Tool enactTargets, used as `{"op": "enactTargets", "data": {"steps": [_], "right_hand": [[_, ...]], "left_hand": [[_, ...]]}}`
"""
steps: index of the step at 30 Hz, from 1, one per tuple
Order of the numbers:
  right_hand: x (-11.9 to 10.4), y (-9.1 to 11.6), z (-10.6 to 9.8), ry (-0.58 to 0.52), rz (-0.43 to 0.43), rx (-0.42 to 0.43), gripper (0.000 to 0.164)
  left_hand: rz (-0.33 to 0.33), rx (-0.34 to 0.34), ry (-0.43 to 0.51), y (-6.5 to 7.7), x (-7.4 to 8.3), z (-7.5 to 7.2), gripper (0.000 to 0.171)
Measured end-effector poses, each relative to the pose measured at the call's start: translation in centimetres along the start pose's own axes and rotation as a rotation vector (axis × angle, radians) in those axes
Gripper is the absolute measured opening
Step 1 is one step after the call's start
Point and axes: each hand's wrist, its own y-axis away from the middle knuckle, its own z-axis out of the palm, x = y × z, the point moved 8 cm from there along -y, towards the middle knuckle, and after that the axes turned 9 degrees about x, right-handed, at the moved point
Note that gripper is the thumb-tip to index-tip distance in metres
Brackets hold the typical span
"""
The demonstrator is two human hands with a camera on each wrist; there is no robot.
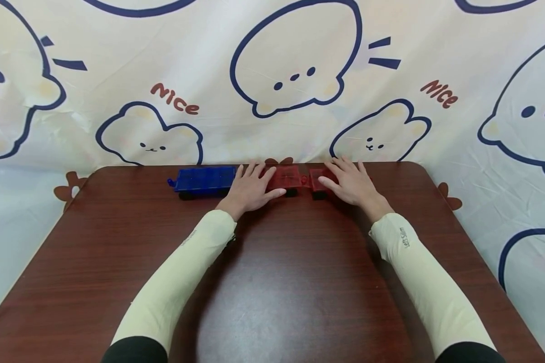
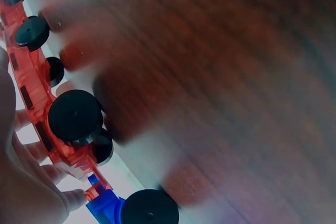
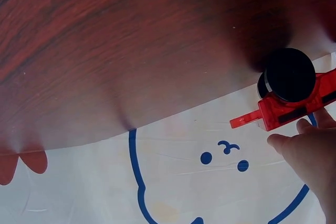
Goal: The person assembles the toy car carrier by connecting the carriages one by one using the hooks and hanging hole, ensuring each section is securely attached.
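A row of see-through plastic toy train cars with black wheels stands along the table's far edge. The blue car is at the left, a red car in the middle and another red car at the right. My left hand lies over the middle car's left part, fingers spread and pointing away. Over the right car rests my right hand, fingers extended too. The left wrist view shows a blue coupling meeting the red one. In the right wrist view a red hook sticks out from the car's free end.
The brown wooden table stretches toward me, its far edge right behind the cars. Beyond that edge hangs a white cloth with blue cartoon outlines, which also covers both sides.
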Motion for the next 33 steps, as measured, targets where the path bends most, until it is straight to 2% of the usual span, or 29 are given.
{"op": "enactTargets", "data": {"steps": [11, 24, 33], "right_hand": [[0.5, 0.0, 0.3, 0.004, 0.013, -0.01, 0.078], [1.9, 0.3, 0.5, -0.007, 0.063, -0.04, 0.075], [2.3, 0.2, 0.7, 0.01, 0.056, -0.047, 0.077]], "left_hand": [[-0.001, 0.006, -0.016, -0.1, -0.1, 0.4, 0.084], [0.009, 0.04, -0.024, -1.0, 0.1, 0.9, 0.083], [-0.036, 0.046, 0.03, -1.3, -0.4, 1.0, 0.082]]}}
